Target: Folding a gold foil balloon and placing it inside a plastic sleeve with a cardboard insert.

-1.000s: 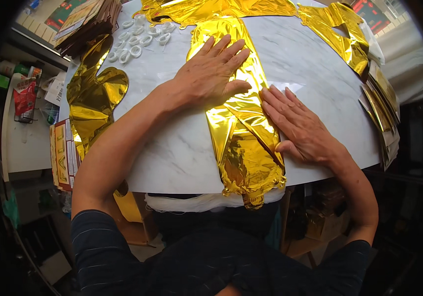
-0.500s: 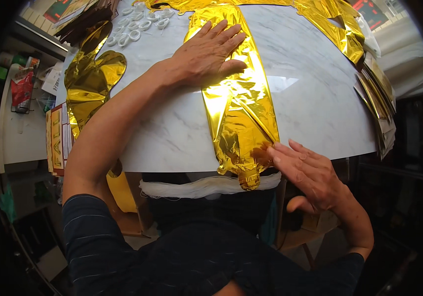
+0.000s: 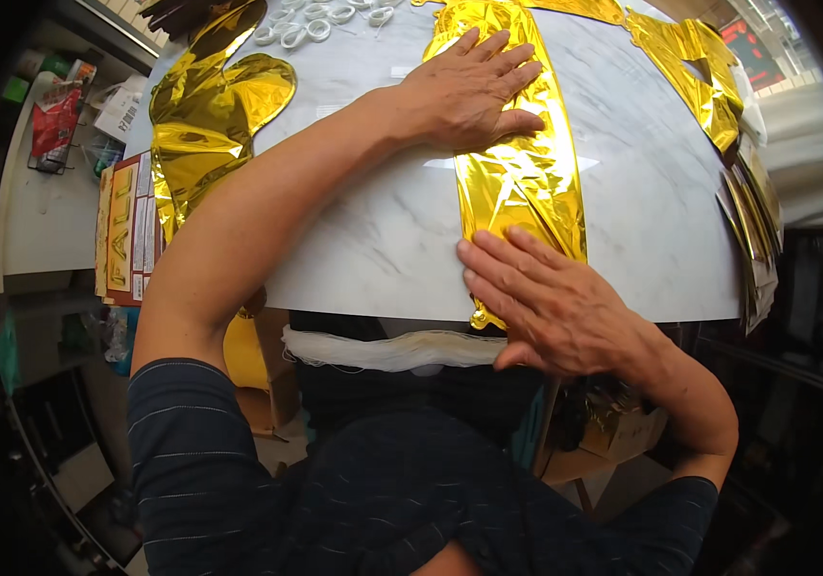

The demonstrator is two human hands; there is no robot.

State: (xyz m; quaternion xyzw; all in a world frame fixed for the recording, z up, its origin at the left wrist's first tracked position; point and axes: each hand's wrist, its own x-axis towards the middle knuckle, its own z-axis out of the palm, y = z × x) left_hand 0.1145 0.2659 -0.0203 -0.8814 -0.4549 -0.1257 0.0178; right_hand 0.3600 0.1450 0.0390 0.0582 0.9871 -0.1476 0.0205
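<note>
A flat, uninflated gold foil balloon [image 3: 523, 187] lies lengthwise on the marbled white table [image 3: 363, 245], its near end at the table's front edge. My left hand [image 3: 481, 88] rests palm down on its upper part, fingers spread out. Lower down, my right hand [image 3: 560, 302] lies over the near end with fingers stretched, covering most of the foil's neck. Creases run across the shiny surface between both hands. Beside my left forearm is another gold foil piece [image 3: 205, 134] with curved lobes, partly hidden by the arm.
Several small white ribbon coils [image 3: 317, 30] lie at the back. More gold foil [image 3: 688, 72] spreads along the far right, above stacked flat packets [image 3: 755, 230]. A bundle of white strands [image 3: 392, 348] hangs below the table's front edge. Printed packages [image 3: 126, 230] stand at the left edge.
My right hand has moved left from the foil's right edge onto its near end. My left hand stays on the upper part. The whole view has shifted slightly.
</note>
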